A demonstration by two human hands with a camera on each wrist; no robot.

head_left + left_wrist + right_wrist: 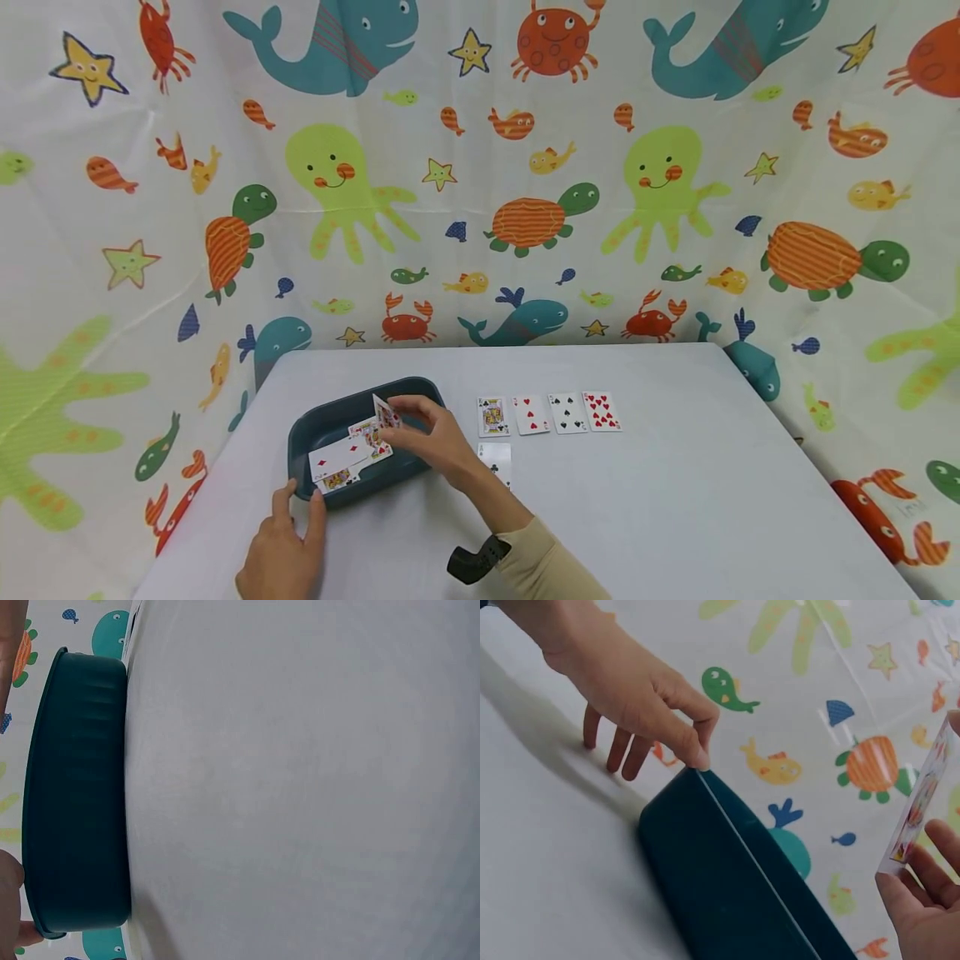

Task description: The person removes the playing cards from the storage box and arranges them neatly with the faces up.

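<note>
In the head view my right hand [437, 437] holds a playing card [386, 412] upright over a dark teal tray [393, 486]. The right wrist view shows the card's face [921, 802] with a court figure, pinched by the right hand's fingers [930, 907]. At the tray's near left corner, my left hand [281, 546] pinches the rim between thumb and index finger; its other fingers [620, 746] hang below. Inside the tray lie several loose cards, among them a red diamond card [339, 457] overlapping face cards. The left wrist view shows the tray's outer side [79, 795].
Right of the tray, face-up cards stand in a row: a face card [492, 417], a red card [531, 414], a black card [567, 413] and another red card [602, 412]. Below the first lies a black-suited card [497, 457], partly behind my right forearm. A patterned curtain [480, 275] backs the white table [675, 500].
</note>
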